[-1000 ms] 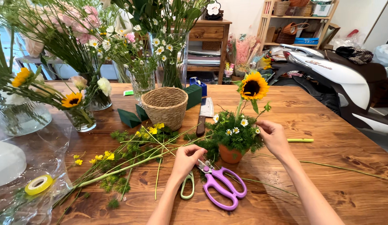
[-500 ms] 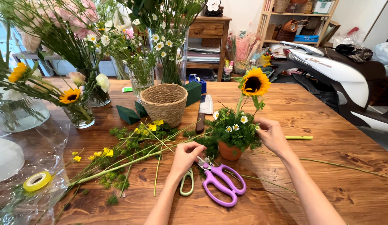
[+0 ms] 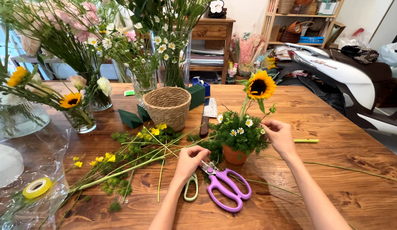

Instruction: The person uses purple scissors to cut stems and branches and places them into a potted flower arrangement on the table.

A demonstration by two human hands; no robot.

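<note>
Left hand (image 3: 191, 159) pinches thin green stems (image 3: 134, 164) lying on wooden table (image 3: 335, 170), just beside purple scissors (image 3: 226, 187). Right hand (image 3: 278, 135) touches greenery of small terracotta pot (image 3: 233, 155) holding sunflower (image 3: 260, 84) and white daisies. Woven basket (image 3: 168, 106), knife (image 3: 204, 124), glass vases (image 3: 81, 117) behind; yellow tape roll (image 3: 37, 187) on cellophane at left.

A woven basket (image 3: 168, 106) stands beyond the fingers, green foam blocks (image 3: 134, 118) beside it. A yellow tape roll (image 3: 37, 187) lies far left of them. A white scooter (image 3: 335, 72) is parked behind the wooden table (image 3: 335, 187).
</note>
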